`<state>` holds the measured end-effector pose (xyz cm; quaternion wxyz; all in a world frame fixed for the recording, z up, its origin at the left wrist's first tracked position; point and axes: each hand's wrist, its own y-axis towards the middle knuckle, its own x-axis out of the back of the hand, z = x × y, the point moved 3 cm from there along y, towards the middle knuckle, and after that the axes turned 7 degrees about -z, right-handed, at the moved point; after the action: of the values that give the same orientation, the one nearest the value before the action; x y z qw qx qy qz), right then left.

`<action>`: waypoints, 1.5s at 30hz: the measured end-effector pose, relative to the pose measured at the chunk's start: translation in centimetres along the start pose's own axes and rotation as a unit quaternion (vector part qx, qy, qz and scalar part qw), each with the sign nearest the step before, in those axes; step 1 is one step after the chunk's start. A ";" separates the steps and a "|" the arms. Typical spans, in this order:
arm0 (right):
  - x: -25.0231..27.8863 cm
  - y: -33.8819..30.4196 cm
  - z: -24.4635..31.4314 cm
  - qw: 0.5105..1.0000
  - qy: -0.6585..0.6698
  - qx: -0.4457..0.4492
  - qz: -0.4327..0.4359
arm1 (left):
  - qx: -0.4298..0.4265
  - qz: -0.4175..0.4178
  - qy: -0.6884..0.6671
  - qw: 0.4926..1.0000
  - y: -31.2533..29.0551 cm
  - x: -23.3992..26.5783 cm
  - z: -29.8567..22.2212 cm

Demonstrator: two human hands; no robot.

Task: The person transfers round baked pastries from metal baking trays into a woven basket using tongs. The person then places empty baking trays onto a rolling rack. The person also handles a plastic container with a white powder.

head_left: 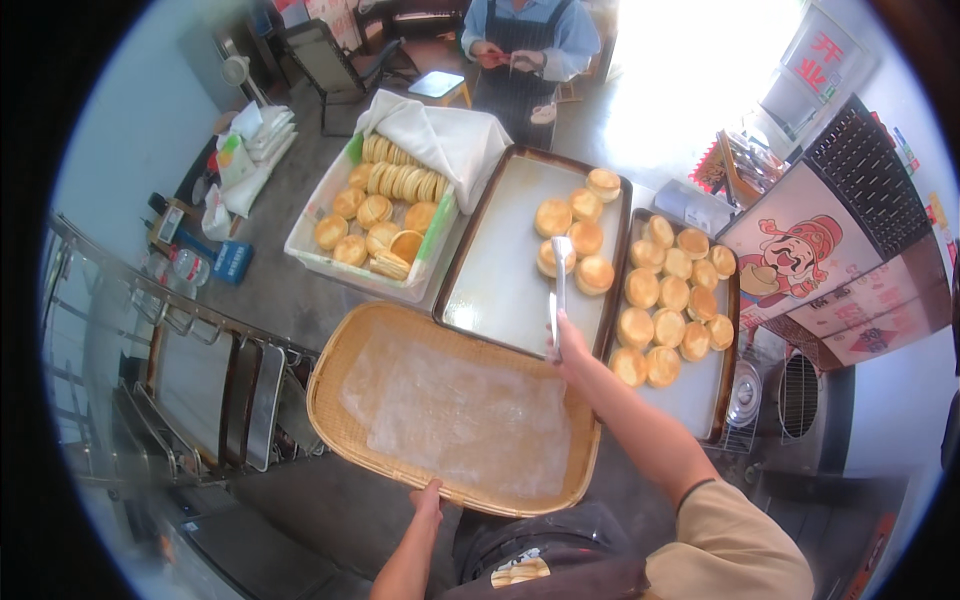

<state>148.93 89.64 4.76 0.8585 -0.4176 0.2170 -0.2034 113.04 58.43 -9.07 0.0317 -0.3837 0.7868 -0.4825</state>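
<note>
My right hand (570, 345) is closed round a pair of silver tongs (561, 285). The tips of the tongs reach over several round golden buns (553, 218) on the right part of a large baking tray (492, 270); whether they grip one I cannot tell. My left hand (427, 500) holds the near rim of a wide woven bamboo basket (335, 425), fingers curled over its edge. A clear plastic sheet (455, 410) lines the basket, and no buns lie in it. A second baking tray (692, 400), to the right, carries rows of similar buns (673, 293).
A white crate (350, 280) with buns and a white cloth (440, 140) stands at the far left. Beyond the trays is another person in a striped apron (515, 75). A metal tray rack (210, 390) is at left, a cartoon-printed box (790, 255) at right.
</note>
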 end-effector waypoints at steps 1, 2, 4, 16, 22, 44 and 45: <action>-0.9 1.6 1.2 1.000 0.002 0.004 -0.004 | -0.006 -0.006 -0.003 1.000 -0.8 -0.1 -0.4; -2.0 3.2 2.6 1.000 0.000 0.011 -0.005 | -0.006 -0.021 -0.005 1.000 -1.6 -0.5 -0.8; -3.8 6.1 4.9 1.000 -0.008 0.019 -0.024 | -0.007 -0.033 -0.011 0.999 -2.9 -1.0 -1.4; -10.6 19.8 13.2 0.983 -0.039 0.140 -0.117 | 0.007 -0.043 -0.040 0.998 -5.2 0.2 1.5; -10.9 24.2 16.5 0.977 -0.068 0.149 -0.140 | -0.011 -0.052 -0.045 0.998 -5.6 1.6 2.1; -1.9 -10.1 -8.0 0.938 -0.331 0.052 0.087 | -0.055 -0.028 0.003 0.998 -5.1 8.7 -1.5; -1.8 -10.8 -11.1 0.930 -0.350 0.007 0.115 | -0.053 -0.032 0.015 0.998 -5.2 8.8 -1.8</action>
<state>139.66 77.45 7.67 0.9004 -0.4285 -0.0517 0.0545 109.07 52.92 -1.21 -0.0161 -0.4027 0.7990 -0.4463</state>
